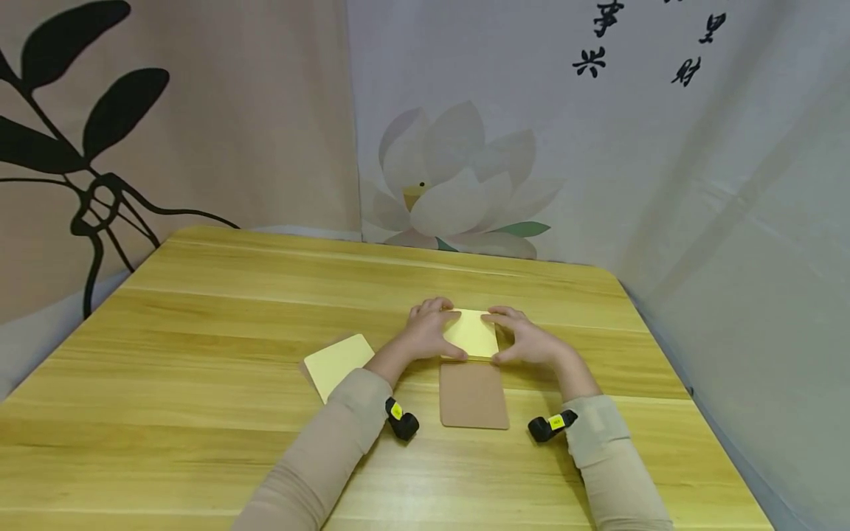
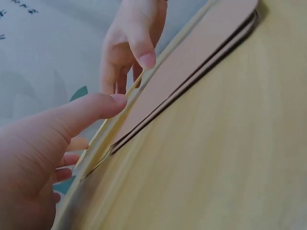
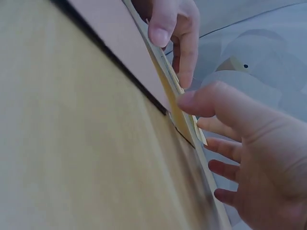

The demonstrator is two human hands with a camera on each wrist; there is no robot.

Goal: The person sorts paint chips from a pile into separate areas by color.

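Note:
In the head view a thin yellow square sheet point(image 1: 473, 333) is held level between both hands. The left hand point(image 1: 428, 330) grips its left side, thumb at the near corner and fingers toward the far corner. Mirroring that, the right hand point(image 1: 531, 343) grips the right side. Both wrist views show the sheet edge-on, close over another yellow piece that lies on the table. Right in front of it lies a brown square point(image 1: 474, 396), which shows layered edges in the left wrist view. The hands partly cover the sheet's sides.
Left of the left forearm, a second yellow square point(image 1: 337, 365) lies askew over a brown one, partly hidden by the sleeve. The wooden table point(image 1: 199, 428) ends at a printed curtain point(image 1: 465, 59) behind. Black wrist cameras point(image 1: 402, 422) hang inside both cuffs.

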